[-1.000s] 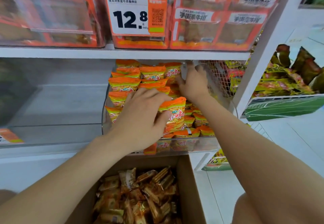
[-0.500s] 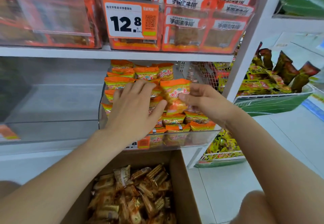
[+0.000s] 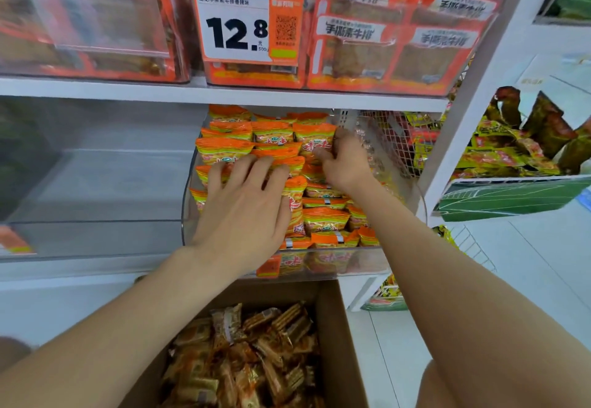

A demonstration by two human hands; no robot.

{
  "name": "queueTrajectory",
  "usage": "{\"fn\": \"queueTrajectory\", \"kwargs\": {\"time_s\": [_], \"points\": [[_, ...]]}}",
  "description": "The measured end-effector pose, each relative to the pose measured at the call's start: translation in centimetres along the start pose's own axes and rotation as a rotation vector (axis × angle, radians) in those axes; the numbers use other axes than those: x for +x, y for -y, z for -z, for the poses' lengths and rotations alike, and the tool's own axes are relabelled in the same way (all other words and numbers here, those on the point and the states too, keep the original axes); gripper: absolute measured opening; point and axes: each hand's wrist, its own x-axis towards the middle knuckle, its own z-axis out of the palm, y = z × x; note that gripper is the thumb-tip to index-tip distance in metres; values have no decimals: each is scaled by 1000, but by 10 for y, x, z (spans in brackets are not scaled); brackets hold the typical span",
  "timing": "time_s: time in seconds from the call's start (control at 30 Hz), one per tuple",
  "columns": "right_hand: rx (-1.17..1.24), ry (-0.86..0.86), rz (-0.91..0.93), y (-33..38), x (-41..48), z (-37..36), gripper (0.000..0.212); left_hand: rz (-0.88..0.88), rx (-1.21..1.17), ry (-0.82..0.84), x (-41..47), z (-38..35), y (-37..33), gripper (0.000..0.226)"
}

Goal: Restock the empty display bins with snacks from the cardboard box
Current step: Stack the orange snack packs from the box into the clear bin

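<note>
An orange price tag reading 12.8, with a QR code, hangs at the front of the upper shelf. Just right of it stand red packets with windows showing brown slabs, stacked in rows. A slanted white upright closes the shelving on the right. Near it, a white wire mesh basket holds yellow packs. Past the upright, a green tray carries a heap of yellow and brown wrappers. Below lies a pale tiled floor.
</note>
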Motion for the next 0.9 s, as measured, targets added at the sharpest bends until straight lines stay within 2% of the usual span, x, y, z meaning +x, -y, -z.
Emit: {"fn": "queueTrajectory", "kwargs": {"time_s": [0.1, 0.23, 0.33, 0.43, 0.5, 0.53, 0.63, 0.73, 0.83, 0.9], "points": [[26, 35, 2, -3, 5, 5, 47, -5, -9, -3, 1, -1, 1, 56], [-181, 46, 152, 2, -5, -3, 35, -20, -60, -37, 1, -1, 3, 54], [-240, -80, 148, 10, -18, 2, 38, -69, -146, -103, -2, 0, 8, 47], [-163, -227, 185, 27, -49, 25, 35, -141, -252, -222, -16, 11, 8, 32], [-73, -199, 260, 46, -88, 42, 20, -192, -297, -254, -33, 24, 6, 14], [-24, -129, 286, 56, -111, 49, 16, -228, -318, -217, -44, 29, 5, 7], [7, 235, 334, 75, -180, 54, 16, -323, -400, 106, -84, 28, 10, 5], [-170, 597, 311, 68, -235, 31, 16, -297, -325, 529, -124, 3, 15, 14], [-329, 764, 243, 40, -286, -7, 16, -203, -195, 945, -158, -45, 13, 21], [-371, 909, 176, 18, -312, -30, 17, -123, -190, 1137, -181, -78, 11, 20]]}}
